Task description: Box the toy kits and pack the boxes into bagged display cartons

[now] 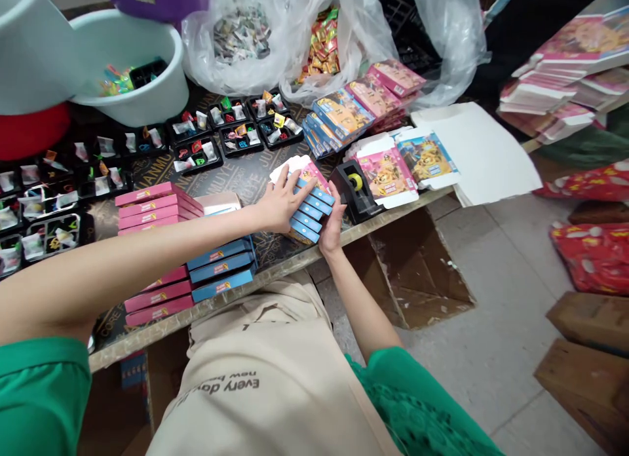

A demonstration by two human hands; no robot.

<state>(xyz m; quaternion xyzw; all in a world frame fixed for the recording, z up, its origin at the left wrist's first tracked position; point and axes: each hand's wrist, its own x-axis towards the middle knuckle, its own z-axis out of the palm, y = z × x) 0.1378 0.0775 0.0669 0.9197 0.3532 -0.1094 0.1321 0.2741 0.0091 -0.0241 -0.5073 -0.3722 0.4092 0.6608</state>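
Observation:
Between my two hands is a small stack of blue boxes (305, 221) at the table's front edge, with a pink and white box end showing behind them. My left hand (281, 206) presses on the stack's left and upper side, fingers bent over it. Cupped around the right end is my right hand (334, 225), its thumb hidden from clear view. Just right of it stands a black tape dispenser (358, 192) with yellow tape. To the left are piled blue boxes (222, 271) and pink boxes (156, 210), partly covered by my left forearm.
Black trays (240, 138) with small wrapped pieces fill the table's left and back. Behind stand plastic bags (240, 40) of packets and a pale tub (132, 82). Printed boxes (341, 112) and flat cartons (386, 171) lie to the right. An open cardboard box (417, 272) sits below.

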